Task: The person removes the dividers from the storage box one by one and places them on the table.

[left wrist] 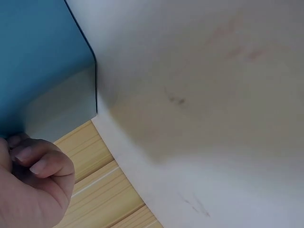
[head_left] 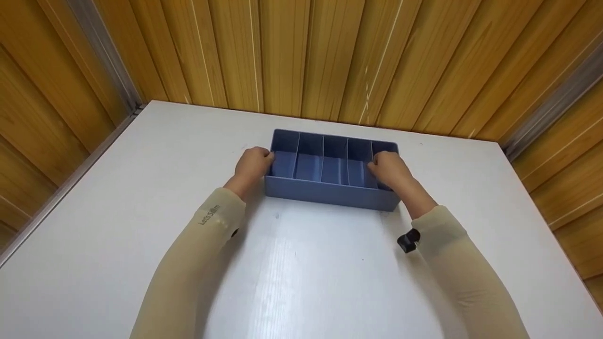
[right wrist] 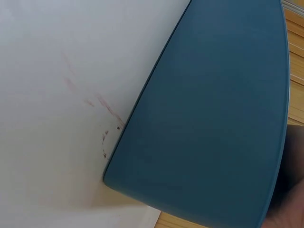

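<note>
A blue-grey divided storage box [head_left: 330, 190] sits on the white table, its long side toward me. Thin upright dividers split it into several compartments, and I see nothing lying in them. My left hand [head_left: 254, 163] grips the rim of its left short side, fingers curled; the left wrist view shows the curled hand [left wrist: 40, 180] against the box wall [left wrist: 61, 102]. At the opposite short side my right hand [head_left: 390, 167] grips the rim with bent fingers. In the right wrist view the box [right wrist: 199, 118] hides most of that hand [right wrist: 289, 190].
The white table [head_left: 306, 263] reaches back to a wall of yellow wood-look panels [head_left: 282, 56]. Metal posts [head_left: 101, 52] stand at the corners. A small black device [head_left: 408, 240] is attached at the right sleeve cuff. Faint reddish smudges [right wrist: 109, 109] mark the table.
</note>
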A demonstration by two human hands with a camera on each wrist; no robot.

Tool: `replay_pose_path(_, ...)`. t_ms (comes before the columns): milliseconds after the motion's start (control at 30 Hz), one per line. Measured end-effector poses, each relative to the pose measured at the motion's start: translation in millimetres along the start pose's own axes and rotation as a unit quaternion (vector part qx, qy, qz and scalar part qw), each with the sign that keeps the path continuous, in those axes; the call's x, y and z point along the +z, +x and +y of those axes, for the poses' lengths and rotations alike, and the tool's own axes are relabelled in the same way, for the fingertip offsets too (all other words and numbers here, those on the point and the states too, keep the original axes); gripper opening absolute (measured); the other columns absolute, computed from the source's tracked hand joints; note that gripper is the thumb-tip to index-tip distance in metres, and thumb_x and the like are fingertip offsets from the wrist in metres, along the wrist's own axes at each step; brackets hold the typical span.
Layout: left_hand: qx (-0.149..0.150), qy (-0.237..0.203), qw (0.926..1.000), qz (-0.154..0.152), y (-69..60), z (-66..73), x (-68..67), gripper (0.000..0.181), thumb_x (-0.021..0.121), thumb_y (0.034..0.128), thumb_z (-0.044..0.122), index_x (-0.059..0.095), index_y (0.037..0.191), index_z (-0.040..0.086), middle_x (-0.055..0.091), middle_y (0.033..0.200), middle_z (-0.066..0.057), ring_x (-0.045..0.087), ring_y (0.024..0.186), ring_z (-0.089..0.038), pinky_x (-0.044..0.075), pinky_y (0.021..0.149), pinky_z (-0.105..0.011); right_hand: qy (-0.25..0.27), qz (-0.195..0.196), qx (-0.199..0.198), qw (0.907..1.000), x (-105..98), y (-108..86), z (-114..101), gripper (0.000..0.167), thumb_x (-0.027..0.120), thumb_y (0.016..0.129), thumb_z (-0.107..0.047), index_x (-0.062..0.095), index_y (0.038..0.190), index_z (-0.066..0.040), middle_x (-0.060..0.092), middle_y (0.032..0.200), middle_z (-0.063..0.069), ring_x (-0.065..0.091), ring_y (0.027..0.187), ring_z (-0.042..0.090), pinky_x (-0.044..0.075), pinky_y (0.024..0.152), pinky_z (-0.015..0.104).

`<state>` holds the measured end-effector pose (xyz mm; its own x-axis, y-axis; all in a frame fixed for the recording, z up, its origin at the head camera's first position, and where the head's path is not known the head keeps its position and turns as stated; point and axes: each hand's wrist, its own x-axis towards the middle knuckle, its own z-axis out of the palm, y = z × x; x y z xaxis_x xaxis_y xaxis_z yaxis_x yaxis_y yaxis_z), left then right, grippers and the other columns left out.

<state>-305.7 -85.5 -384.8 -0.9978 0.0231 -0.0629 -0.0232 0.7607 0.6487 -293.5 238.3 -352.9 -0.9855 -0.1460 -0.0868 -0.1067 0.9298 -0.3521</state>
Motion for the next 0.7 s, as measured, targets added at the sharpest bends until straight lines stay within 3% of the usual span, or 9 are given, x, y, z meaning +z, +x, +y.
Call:
replay_pose_path(300,-0.005,0.034,0.9993,-0.013,2.6,2.8,-0.3,0.041,0.046,0.1061,0.022,0.045,0.066,0.014,0.047,0.067,0.002,0.046,0.068,-0.015,0.036,0.062,-0.027,0.011,0.005,0.000,0.9999,-5.0,-2.9,-1.5,0.038,0.048,0.100,-0.010,0.041,0.063,-0.013,0.036,0.056,-0.004,0.038,0.057,0.013,0.034,0.059,0.029)
replay_pose_path(700,-0.015,0.036,0.9991,-0.017,2.5,4.8,-2.4,0.039,0.046,0.1052,0.020,0.048,0.067,0.013,0.049,0.068,0.002,0.047,0.067,-0.015,0.036,0.062,-0.027,0.027,0.008,0.000,0.9996,-11.6,-2.2,-3.9,0.036,0.047,0.100,-0.011,0.046,0.064,-0.011,0.042,0.058,-0.003,0.042,0.058,0.014,0.037,0.061,0.030)
